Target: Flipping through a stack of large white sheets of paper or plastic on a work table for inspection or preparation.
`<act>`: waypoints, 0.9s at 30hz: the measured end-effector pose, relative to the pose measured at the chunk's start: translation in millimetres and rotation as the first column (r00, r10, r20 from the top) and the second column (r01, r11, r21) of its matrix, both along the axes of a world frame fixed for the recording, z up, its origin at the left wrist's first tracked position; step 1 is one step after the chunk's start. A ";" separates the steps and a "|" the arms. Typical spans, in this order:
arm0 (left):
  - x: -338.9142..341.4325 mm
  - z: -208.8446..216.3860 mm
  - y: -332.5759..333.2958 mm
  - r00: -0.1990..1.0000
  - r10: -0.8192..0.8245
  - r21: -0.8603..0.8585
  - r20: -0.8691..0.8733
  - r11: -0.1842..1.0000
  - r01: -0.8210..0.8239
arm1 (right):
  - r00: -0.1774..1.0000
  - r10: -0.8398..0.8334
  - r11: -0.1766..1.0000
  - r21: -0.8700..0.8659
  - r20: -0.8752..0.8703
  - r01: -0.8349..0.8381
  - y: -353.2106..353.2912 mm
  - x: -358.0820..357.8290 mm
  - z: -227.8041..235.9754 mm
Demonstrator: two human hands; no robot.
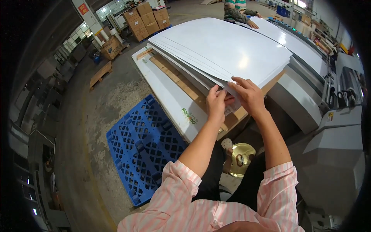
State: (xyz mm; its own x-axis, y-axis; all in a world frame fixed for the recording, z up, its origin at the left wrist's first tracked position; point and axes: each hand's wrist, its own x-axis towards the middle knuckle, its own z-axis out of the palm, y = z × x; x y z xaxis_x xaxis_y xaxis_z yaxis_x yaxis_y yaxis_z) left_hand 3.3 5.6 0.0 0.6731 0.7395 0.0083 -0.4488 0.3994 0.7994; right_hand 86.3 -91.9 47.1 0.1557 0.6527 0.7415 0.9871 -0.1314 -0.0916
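A stack of large, glossy white sheets (216, 46) lies in front of me, with several top sheets fanned slightly apart along the left edge. At its near corner my right hand (249, 94) pinches the sheets, fingers on top and thumb by the edge. Close beside it, my left hand (217, 102) has its fingers bent around the sheet edges. Part of its grip is hidden by the hand itself. Below the stack are wooden boards (179, 81) and a white panel (166, 92) with green lettering.
A blue plastic pallet (145, 143) lies on the floor at left. A grey machine (332, 154) stands close on my right. Between my legs is a round gold-coloured seat (241, 154). Cardboard boxes (145, 21) are stacked behind. Across the stack, another person's hands (253, 24) touch a white sheet.
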 end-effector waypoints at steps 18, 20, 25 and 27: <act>0.9 0.7 1.0 0.998 -0.054 0.016 0.014 0.998 0.053 | 0.926 -0.301 0.943 -0.216 -0.228 0.253 0.8 -13.9 18.4; 2.3 1.6 -0.7 0.999 -0.042 0.016 -0.007 0.999 0.042 | 0.910 -0.320 0.938 -0.224 -0.263 0.265 2.9 -12.3 18.8; 2.4 -4.1 4.5 0.998 -0.053 0.013 0.013 0.998 0.053 | 0.939 -0.343 0.937 0.085 0.029 0.340 10.3 -4.8 12.5; 4.2 -2.0 0.5 0.999 -0.028 -0.013 0.030 1.000 0.028 | 0.960 -0.268 0.954 0.162 0.080 0.253 8.2 7.8 14.1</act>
State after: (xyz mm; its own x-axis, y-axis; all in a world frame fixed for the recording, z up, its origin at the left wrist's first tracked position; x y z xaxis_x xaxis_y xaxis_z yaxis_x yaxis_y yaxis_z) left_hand 7.5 6.1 -2.0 0.6930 0.7207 0.0192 -0.4610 0.4225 0.7804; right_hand 94.1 -83.7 61.3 0.2258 0.4806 0.8474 0.9253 -0.3779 -0.0322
